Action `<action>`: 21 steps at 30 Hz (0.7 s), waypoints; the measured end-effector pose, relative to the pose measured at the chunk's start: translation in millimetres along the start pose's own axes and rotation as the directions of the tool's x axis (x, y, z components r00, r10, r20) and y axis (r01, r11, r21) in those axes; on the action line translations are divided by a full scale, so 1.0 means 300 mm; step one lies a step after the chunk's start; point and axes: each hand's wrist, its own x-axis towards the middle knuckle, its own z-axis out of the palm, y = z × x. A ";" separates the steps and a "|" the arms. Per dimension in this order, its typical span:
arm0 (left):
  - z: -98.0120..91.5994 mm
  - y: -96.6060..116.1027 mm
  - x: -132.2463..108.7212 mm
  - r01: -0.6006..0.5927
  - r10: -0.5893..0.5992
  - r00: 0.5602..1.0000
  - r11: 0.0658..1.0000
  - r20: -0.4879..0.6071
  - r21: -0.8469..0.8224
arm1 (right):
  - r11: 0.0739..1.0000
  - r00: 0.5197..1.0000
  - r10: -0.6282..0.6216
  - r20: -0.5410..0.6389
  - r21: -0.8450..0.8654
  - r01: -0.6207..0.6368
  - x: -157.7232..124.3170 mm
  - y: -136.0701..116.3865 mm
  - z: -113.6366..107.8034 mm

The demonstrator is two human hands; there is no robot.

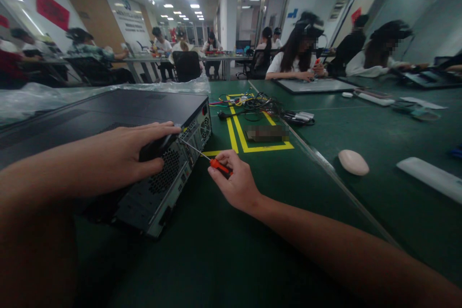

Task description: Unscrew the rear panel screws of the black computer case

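Observation:
A black desktop computer case point(151, 105) lies on its side at the left, its rear panel point(169, 168) with vents and ports turned towards me. My left hand point(140, 147) grips its near top edge, fingers stretched along the top and thumb lower down against the back. A dark shape shows between that thumb and the fingers; I cannot make out its kind. A screwdriver point(219, 167) with a red and black handle is held in my closed right hand point(236, 180). Its thin shaft points up and left to the rear panel, the tip close to my left fingertips.
A tangle of cables point(262, 105) and a brownish block point(267, 133) lie by yellow tape markings point(234, 130) on the green table point(288, 231). A pale rounded object point(353, 162) and a white bar point(429, 178) sit at the right. People work opposite; clear plastic point(173, 85) lies behind the case.

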 end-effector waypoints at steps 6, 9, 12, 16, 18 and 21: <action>0.003 -0.001 0.003 -0.003 0.003 1.000 1.000 -0.008 0.003 | 1.000 1.000 -0.015 -0.004 0.007 0.015 0.005 -0.001 0.000; 0.004 -0.001 0.002 0.004 -0.004 1.000 1.000 -0.002 0.009 | 1.000 1.000 -0.001 -0.002 0.000 0.001 0.006 0.000 0.000; 0.003 -0.004 0.002 0.016 -0.016 1.000 1.000 0.017 0.021 | 1.000 1.000 0.014 0.003 0.001 -0.014 0.004 -0.001 0.000; 0.003 -0.012 0.002 0.002 -0.002 1.000 0.999 0.010 0.032 | 1.000 1.000 0.015 0.000 0.005 -0.015 0.002 -0.001 -0.001; 0.004 -0.013 0.002 0.000 0.000 1.000 1.000 0.001 0.026 | 1.000 1.000 0.014 -0.001 0.006 -0.014 0.002 0.000 -0.001; 0.004 -0.007 0.002 0.000 0.000 1.000 1.000 -0.001 0.005 | 1.000 1.000 0.008 -0.005 0.006 -0.008 0.002 0.001 0.000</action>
